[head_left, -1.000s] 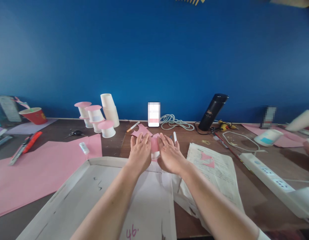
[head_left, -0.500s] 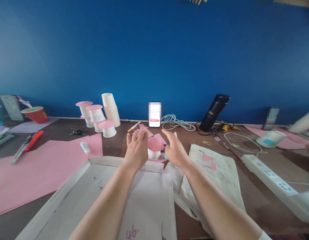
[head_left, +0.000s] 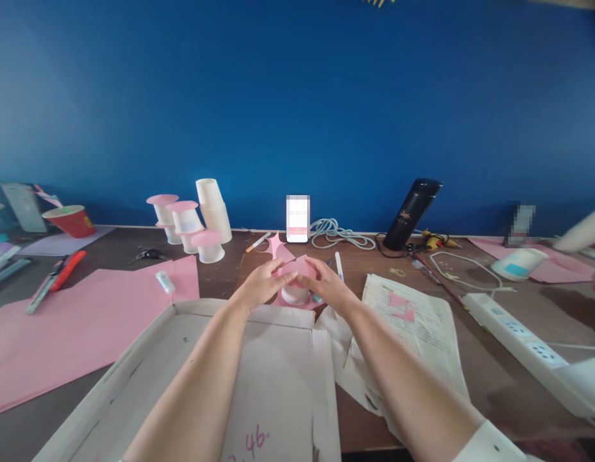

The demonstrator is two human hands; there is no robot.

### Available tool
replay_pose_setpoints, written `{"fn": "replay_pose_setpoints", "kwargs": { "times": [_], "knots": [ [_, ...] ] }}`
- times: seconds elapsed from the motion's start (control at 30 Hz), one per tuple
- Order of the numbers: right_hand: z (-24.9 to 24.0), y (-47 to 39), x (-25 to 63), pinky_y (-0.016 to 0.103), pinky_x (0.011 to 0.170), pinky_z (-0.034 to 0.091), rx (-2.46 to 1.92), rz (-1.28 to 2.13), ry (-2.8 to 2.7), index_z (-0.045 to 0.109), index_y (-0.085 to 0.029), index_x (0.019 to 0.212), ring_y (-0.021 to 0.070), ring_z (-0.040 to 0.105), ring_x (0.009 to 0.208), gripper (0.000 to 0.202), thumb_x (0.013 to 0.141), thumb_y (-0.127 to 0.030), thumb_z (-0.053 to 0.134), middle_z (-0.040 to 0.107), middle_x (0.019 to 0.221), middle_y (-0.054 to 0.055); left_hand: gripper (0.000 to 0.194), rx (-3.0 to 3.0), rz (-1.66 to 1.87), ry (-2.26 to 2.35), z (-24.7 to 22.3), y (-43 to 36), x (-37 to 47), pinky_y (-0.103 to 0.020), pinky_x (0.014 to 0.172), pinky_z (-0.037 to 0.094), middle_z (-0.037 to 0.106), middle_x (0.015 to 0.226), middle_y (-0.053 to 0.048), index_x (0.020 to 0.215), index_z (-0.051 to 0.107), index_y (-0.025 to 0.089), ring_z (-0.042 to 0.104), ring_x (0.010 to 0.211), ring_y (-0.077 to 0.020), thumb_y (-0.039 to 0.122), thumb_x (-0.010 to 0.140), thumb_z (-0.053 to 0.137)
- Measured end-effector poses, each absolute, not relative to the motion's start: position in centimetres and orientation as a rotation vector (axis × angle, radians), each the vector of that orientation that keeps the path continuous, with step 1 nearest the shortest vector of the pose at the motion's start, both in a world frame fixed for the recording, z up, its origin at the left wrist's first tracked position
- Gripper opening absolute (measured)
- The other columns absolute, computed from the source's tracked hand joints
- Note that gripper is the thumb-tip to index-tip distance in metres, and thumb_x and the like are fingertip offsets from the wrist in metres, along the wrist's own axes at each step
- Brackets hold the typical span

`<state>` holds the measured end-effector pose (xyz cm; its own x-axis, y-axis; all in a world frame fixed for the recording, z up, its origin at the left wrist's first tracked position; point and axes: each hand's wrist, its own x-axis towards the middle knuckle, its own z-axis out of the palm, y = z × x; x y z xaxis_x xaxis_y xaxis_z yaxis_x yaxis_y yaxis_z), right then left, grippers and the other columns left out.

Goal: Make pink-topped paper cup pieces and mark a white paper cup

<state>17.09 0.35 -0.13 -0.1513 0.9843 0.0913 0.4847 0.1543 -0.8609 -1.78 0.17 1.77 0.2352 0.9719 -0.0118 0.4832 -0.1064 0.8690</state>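
Note:
Beyond the cardboard tray, a white paper cup (head_left: pixel 294 296) stands upright with a round pink paper disc (head_left: pixel 296 266) on top. My left hand (head_left: pixel 259 283) curves around the disc's left edge, its thumb over the near side. From the right, my right hand (head_left: pixel 329 286) grips the same disc, thumb close to the other thumb. The fingers hide much of the disc's rim. Under and behind the cup lie pink paper scraps (head_left: pixel 277 248). A white pen (head_left: pixel 338 265) rests just past my right hand.
Several white cups with pink discs (head_left: pixel 207 238) and stacked cups (head_left: pixel 213 212) stand back left. A phone (head_left: pixel 298 224) leans against the wall; a black flask (head_left: pixel 413 215) tilts beside cables. The cardboard tray (head_left: pixel 278 385) lies in front, a power strip (head_left: pixel 523 343) to the right.
Both hands have come inward and down onto the pink disc on the cup. Before, they were apart, on either side of it, with fingers spread.

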Motion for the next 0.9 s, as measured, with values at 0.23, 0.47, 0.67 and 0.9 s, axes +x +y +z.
{"fn": "replay_pose_setpoints", "kwargs": {
  "times": [0.23, 0.47, 0.67, 0.9],
  "knots": [
    [0.35, -0.05, 16.75, 0.036, 0.101, 0.040, -1.432, 0.956, -1.699, 0.049, -0.022, 0.131, 0.0222, 0.050, 0.120, 0.065, 0.074, -0.050, 0.065, 0.052, 0.134, 0.008, 0.068, 1.741, 0.785, 1.349, 1.41, 0.45, -1.62, -0.035, 0.106, 0.033, 0.046, 0.143, -0.013, 0.137, 0.046, 0.013, 0.044, 0.130, -0.0269, 0.051, 0.080, 0.056],
    [0.60, -0.04, 16.86, 0.037, 0.096, 0.044, -1.305, 1.008, -1.767, 0.056, -0.024, 0.122, 0.0216, 0.057, 0.111, 0.051, 0.077, -0.048, 0.063, 0.062, 0.120, 0.003, 0.059, 1.719, 0.810, 1.274, 1.11, 0.59, -1.77, -0.037, 0.103, 0.038, 0.056, 0.134, -0.009, 0.132, 0.053, 0.019, 0.052, 0.122, -0.0273, 0.048, 0.080, 0.057],
    [0.45, 0.11, 16.95, 0.037, 0.096, 0.044, -1.297, 0.980, -1.812, 0.056, -0.025, 0.122, 0.0214, 0.057, 0.110, 0.051, 0.079, -0.051, 0.061, 0.062, 0.120, 0.004, 0.060, 1.715, 0.802, 1.335, 1.11, 0.64, -1.66, -0.036, 0.102, 0.039, 0.057, 0.133, -0.008, 0.131, 0.053, 0.020, 0.051, 0.123, -0.0284, 0.049, 0.079, 0.059],
    [-0.32, 0.17, 17.28, 0.035, 0.095, 0.047, -1.293, 0.997, -1.599, 0.057, -0.023, 0.120, 0.0231, 0.054, 0.117, 0.055, 0.082, -0.062, 0.049, 0.060, 0.125, 0.006, 0.066, 1.618, 0.839, 1.263, 1.34, 0.47, -2.09, -0.037, 0.103, 0.038, 0.047, 0.143, -0.010, 0.132, 0.051, 0.020, 0.044, 0.130, -0.0293, 0.059, 0.079, 0.054]
  ]
}}
